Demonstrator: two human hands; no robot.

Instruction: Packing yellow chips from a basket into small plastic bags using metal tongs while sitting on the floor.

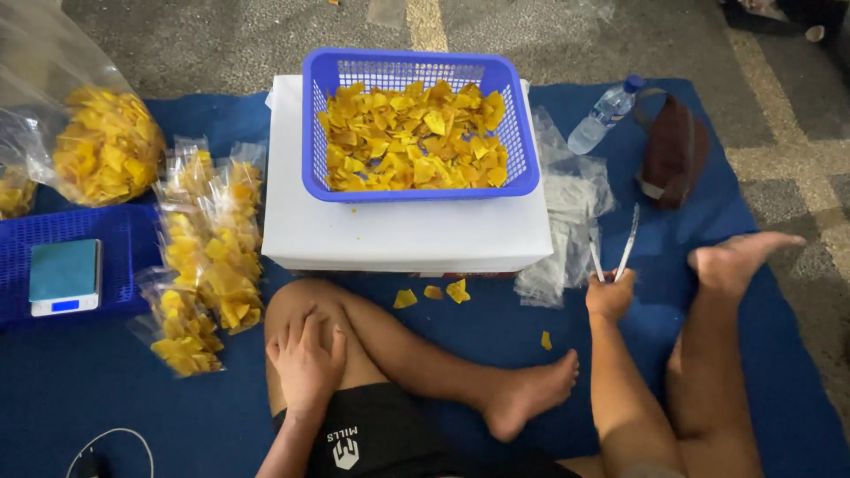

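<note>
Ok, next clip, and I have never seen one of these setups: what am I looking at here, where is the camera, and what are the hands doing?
There is no machine here. A person sits on a blue mat on the floor, and the single camera is worn on their head, looking down at their legs and hands. The left hand rests on the left knee and holds nothing. The right hand grips metal tongs. In front stands a white box bearing a blue basket of yellow chips. To the left lie small filled bags, a large bag of chips and a small scale. To the right are empty clear bags and a water bottle.
</note>
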